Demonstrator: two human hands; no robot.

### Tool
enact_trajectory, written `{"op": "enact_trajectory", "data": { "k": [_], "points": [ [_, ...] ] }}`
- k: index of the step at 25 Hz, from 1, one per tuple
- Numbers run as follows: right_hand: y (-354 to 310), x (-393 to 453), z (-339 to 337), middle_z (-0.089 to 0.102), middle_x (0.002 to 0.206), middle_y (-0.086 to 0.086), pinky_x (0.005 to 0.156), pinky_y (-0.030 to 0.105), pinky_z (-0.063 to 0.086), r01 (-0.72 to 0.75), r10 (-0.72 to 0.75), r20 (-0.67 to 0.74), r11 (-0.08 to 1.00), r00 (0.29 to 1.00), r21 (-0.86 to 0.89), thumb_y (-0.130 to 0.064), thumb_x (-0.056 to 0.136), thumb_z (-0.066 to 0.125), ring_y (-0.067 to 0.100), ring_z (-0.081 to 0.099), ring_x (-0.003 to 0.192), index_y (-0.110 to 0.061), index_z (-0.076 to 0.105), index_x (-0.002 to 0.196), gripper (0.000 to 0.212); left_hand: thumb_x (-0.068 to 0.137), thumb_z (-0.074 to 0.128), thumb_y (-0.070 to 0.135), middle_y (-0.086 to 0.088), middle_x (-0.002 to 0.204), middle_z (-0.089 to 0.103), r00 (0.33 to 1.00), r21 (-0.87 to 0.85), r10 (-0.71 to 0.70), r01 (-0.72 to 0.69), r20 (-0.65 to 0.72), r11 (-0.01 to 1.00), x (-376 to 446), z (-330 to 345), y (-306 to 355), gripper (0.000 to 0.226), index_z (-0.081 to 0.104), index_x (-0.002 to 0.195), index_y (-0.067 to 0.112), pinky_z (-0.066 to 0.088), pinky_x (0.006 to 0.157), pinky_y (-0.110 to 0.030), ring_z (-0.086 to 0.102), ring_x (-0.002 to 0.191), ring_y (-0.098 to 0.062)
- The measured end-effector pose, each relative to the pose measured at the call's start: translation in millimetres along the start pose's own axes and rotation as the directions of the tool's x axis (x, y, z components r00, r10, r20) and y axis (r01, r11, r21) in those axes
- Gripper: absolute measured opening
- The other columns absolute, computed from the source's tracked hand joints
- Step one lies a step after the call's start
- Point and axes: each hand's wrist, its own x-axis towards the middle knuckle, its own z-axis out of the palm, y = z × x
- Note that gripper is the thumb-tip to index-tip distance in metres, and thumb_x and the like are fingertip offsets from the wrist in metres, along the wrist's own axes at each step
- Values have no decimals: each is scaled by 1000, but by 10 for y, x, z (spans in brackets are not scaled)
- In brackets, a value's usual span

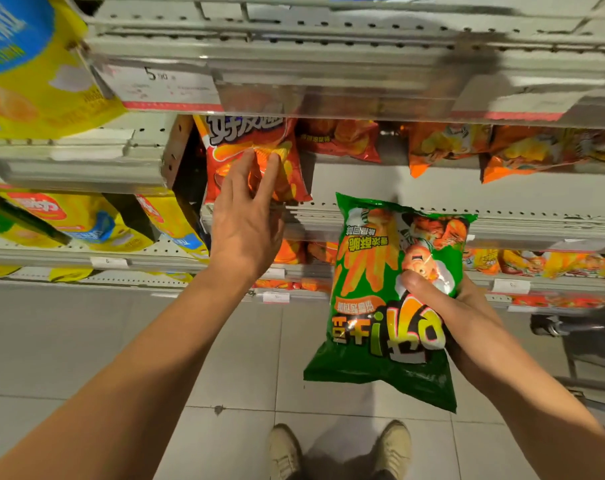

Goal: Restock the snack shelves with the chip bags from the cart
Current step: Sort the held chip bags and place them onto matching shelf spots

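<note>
At six o'clock, nearest, a pair of beige shoes stands on the grey tiled floor. Above them, at about four o'clock, the right hand grips a green chip bag, thumb pressed on its front and fingers curled behind; the bag hangs upside down, clear of the shelves. At ten o'clock of that bag the left hand reaches forward with straight, spread fingers whose tips touch a red chip bag standing at the front of the middle shelf. Farther along that shelf toward two o'clock lie orange chip bags. At nine o'clock yellow snack bags fill the neighbouring bay. At three o'clock, part of a dark cart frame shows.
</note>
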Motion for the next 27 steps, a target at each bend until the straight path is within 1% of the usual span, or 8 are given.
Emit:
{"op": "enact_trajectory", "data": {
  "k": [6,9,11,13,16,20,23,27],
  "points": [
    [-242,-277,-211,77,111,7,80,38,63,-30,30,5,998,1000,56,-30,67,78,27,75,99,-24,66,117,52,96,65,30,-21,157,26,996,-445,-92,82,0,892,-214,-303,260,73,29,157,10,27,119,-33,28,146,-32],
    [-442,-572,-567,79,107,4,70,32,63,-87,88,-27,996,996,27,-26,66,80,23,77,94,-24,64,119,56,96,67,19,-24,142,44,999,-547,21,5,41,837,-556,-460,666,60,44,148,3,38,110,-36,45,131,-31],
    [-596,-825,-934,79,104,2,72,32,62,-112,112,-64,994,992,9,-22,70,79,21,77,93,-23,64,121,53,96,66,18,-19,131,55,991,-627,57,31,120,779,-733,-575,1063,50,51,143,5,44,99,-32,55,114,-21],
    [-731,-1120,-1372,79,105,6,76,36,62,-129,127,-108,992,986,-10,-18,74,80,22,76,90,-21,66,122,50,97,65,15,-15,131,60,977,-689,107,49,182,723,-870,-728,1553,44,55,139,6,50,99,-38,59,116,-25],
    [-984,-1577,-2061,78,103,12,64,33,61,-117,115,-66,993,991,-16,-26,64,84,25,73,78,-14,70,117,57,100,61,14,-15,134,61,932,-711,106,188,348,677,-1111,-971,2429,37,57,135,4,49,103,-46,60,122,-30],
    [-1427,-2130,-3078,79,101,-10,62,12,56,-25,33,14,920,999,-391,-40,67,84,5,75,84,-29,71,114,50,103,56,13,-13,120,66,902,-762,81,306,423,570,-1253,-1289,3593,26,60,128,5,52,97,-32,61,103,-18],
    [-1750,-2405,-3758,75,105,-23,65,10,53,6,45,67,792,997,-610,-49,63,91,-5,70,89,-36,61,127,72,105,52,18,2,109,64,941,-832,153,181,301,525,-1139,-1575,4381,26,63,127,7,44,78,-7,60,86,-6],
    [-2018,-2720,-4333,67,107,-35,70,2,47,32,122,158,689,980,-724,-41,70,88,-17,64,94,-50,50,127,69,104,52,35,19,113,65,900,-884,361,52,243,465,-1075,-1894,5291,29,63,128,22,44,91,-15,60,103,8]
  ]
}}
